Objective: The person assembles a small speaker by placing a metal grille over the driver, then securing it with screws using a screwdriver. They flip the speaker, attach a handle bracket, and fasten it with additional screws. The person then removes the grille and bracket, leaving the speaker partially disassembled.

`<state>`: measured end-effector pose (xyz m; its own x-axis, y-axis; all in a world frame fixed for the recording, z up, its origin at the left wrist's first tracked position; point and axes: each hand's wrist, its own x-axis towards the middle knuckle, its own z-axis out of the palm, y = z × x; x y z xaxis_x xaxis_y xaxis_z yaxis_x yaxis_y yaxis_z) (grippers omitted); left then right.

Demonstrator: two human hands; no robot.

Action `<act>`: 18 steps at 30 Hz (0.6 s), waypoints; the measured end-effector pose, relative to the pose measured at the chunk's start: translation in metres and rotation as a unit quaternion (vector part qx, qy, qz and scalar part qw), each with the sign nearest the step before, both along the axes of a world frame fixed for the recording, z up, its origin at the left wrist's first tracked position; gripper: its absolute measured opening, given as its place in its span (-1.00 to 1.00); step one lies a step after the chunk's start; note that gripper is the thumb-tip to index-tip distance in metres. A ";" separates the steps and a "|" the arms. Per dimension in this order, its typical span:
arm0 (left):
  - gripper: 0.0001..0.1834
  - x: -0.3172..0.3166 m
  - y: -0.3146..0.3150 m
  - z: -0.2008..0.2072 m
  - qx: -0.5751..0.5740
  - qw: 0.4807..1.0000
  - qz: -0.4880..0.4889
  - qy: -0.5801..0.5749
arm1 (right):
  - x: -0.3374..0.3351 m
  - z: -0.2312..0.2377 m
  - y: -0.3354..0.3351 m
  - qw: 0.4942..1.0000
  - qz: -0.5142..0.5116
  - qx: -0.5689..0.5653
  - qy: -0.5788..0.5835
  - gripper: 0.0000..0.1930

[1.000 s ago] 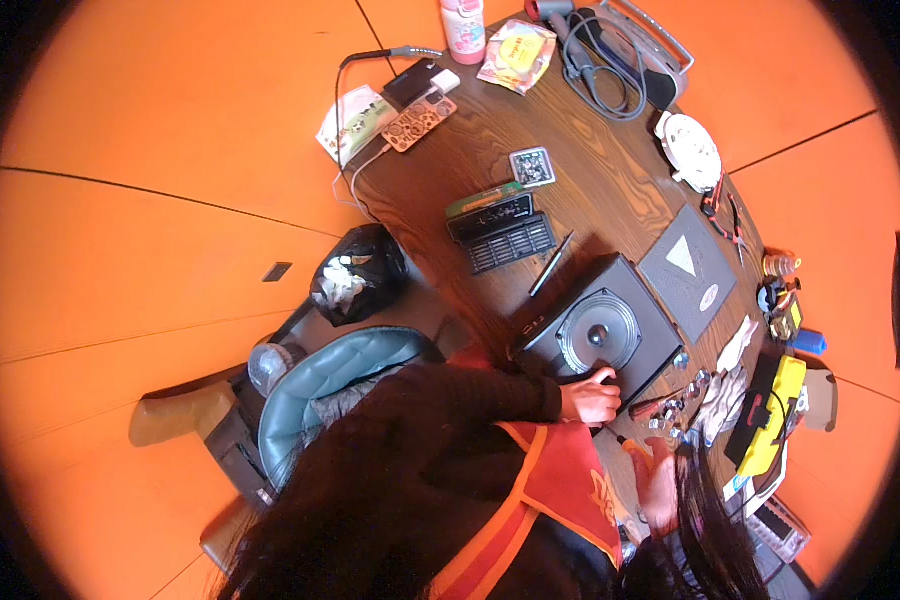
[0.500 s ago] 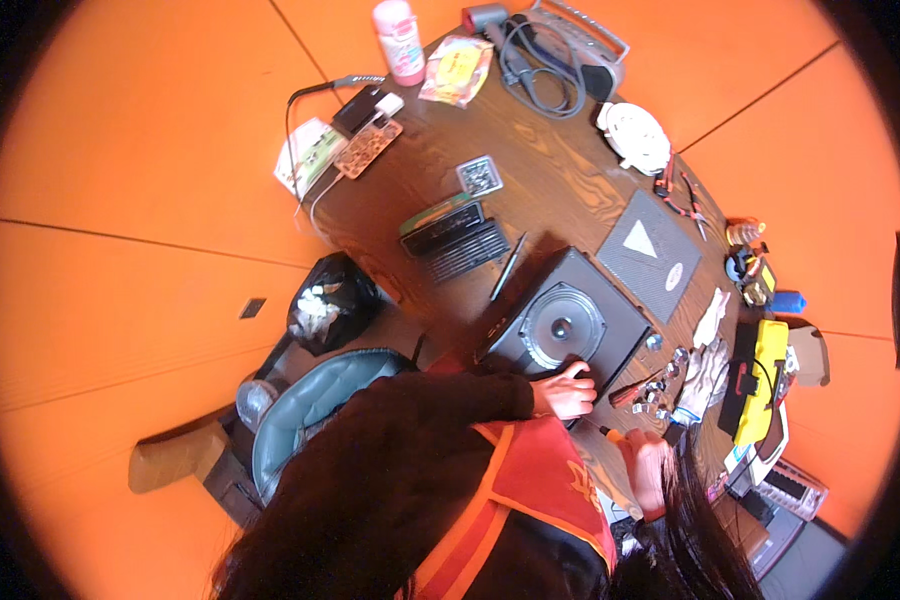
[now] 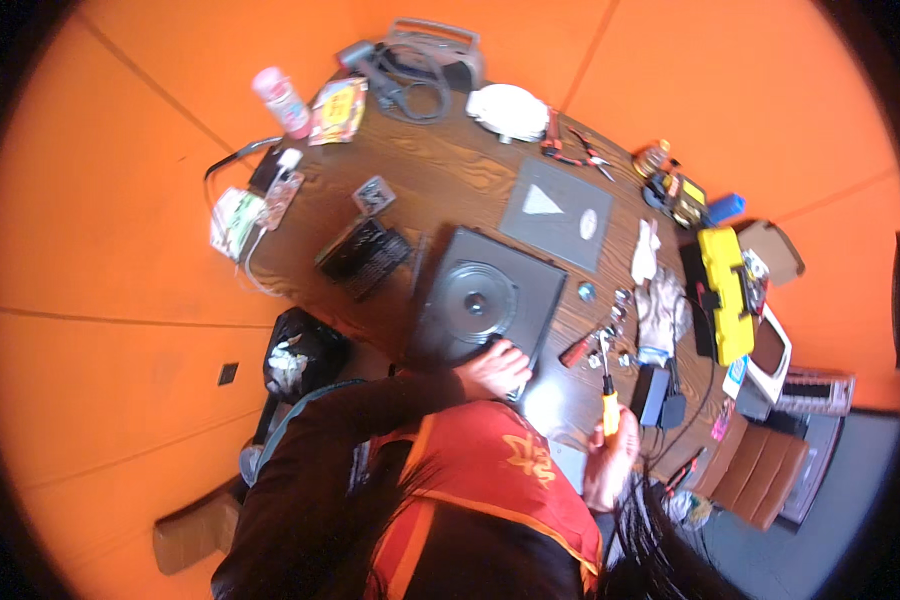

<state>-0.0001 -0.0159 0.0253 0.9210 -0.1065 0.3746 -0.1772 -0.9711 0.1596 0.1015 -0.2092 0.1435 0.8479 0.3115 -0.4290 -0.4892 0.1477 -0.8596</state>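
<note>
A black square speaker (image 3: 532,290) with a round cone lies face up on the wooden table in front of me. My left hand (image 3: 497,370) grips its near edge, fingers curled over the frame just below the cone. In my right hand (image 3: 612,462), to the right and nearer to me, is a screwdriver (image 3: 610,408) with a yellow handle, its shaft pointing away from me. Beyond its tip lie small metal parts (image 3: 620,305) and a red-handled tool (image 3: 576,349). The speaker's grey mesh cover (image 3: 560,235) lies flat behind it.
Patterned work gloves (image 3: 660,315) and a yellow-and-black toolbox (image 3: 727,295) stand to the right. Red-handled pliers (image 3: 582,152) and a white round object (image 3: 508,110) are at the back. A black folded device (image 3: 363,255) sits left of the speaker. A brown stool (image 3: 755,468) is at the lower right.
The whole view has swung, so the table things appear further left. My right hand has turned the screwdriver up into plain sight. My left hand stays at the speaker's near edge.
</note>
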 end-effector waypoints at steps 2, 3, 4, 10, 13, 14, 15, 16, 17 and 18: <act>-0.86 0.004 0.001 -0.001 -0.005 0.999 -0.028 0.025 | 0.002 -0.017 -0.013 0.960 -0.045 0.117 0.251 -0.76; -0.89 0.006 0.002 -0.001 0.005 0.999 -0.038 0.037 | 0.003 -0.024 -0.018 0.937 -0.064 0.136 0.314 -0.76; -0.91 0.007 0.002 0.000 0.016 0.998 -0.042 0.048 | 0.007 -0.027 -0.023 0.929 -0.062 0.130 0.340 -0.78; -0.84 0.003 -0.016 0.021 -0.044 0.987 0.140 0.071 | 0.034 -0.015 -0.037 0.947 0.113 0.131 0.272 -0.64; -0.83 -0.003 -0.017 0.031 -0.138 0.941 0.304 0.061 | 0.046 -0.012 -0.033 0.964 0.193 0.041 0.181 -0.62; -0.81 -0.006 -0.016 0.033 -0.188 0.914 0.360 0.011 | 0.048 -0.013 -0.033 0.964 0.225 0.017 0.137 -0.63; -0.81 -0.011 -0.011 0.036 -0.224 0.892 0.393 0.014 | 0.049 -0.015 -0.031 0.964 0.248 -0.009 0.097 -0.63; -0.80 -0.016 -0.005 0.038 -0.246 0.868 0.428 0.054 | 0.050 -0.017 -0.030 0.964 0.257 -0.030 0.053 -0.63; -0.81 -0.021 0.001 0.039 -0.328 0.837 0.437 0.032 | 0.048 -0.022 -0.027 0.964 0.254 -0.056 0.053 -0.64; -0.83 -0.024 0.004 0.040 -0.324 0.841 0.433 -0.014 | 0.046 -0.028 -0.024 0.966 0.247 -0.061 0.048 -0.65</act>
<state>-0.0243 -0.0116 0.0651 0.5374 0.8350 0.1184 0.5396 -0.4483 0.7126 0.1477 -0.2327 0.1156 0.5638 0.6094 -0.5575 -0.5520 -0.2240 -0.8032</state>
